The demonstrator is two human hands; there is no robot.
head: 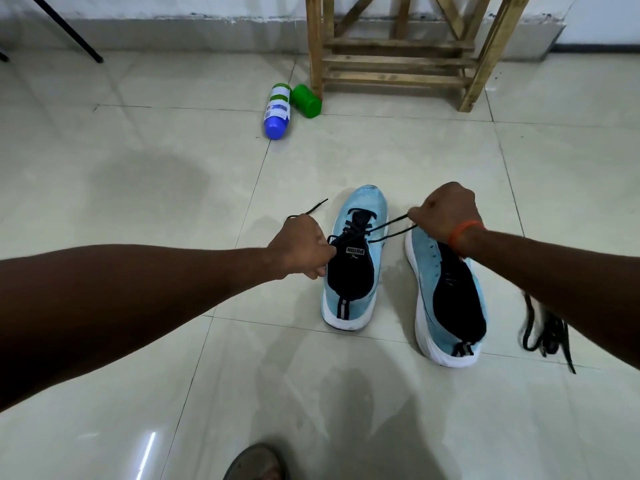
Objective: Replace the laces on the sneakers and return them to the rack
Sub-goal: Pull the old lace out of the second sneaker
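Pulling outward on both ends of a thin black shoelace (pixel 389 223), the hands appear to be drawing it snug through the upper eyelets of a light-blue knit sneaker with a navy tongue and white sole (pixel 349 282). The sneaker stands on the glossy pale tiled floor (pixel 138 168), toe toward the wall. The left hand (pixel 299 245) is fisted round one end, its tail poking out past the knuckles. The right hand (pixel 445 213), orange band at the wrist, grips the other end, and its strands run taut, likely to even the tension. Just beside it, the matching second sneaker (pixel 450 299) shows bare eyelets and seems to be waiting its turn. A tangle of loose black laces (pixel 545 332) lies near that shoe, within reach; whether old or new, I cannot tell. The slatted wooden rack (pixel 398 60) stands at the floor's far edge against the wall.
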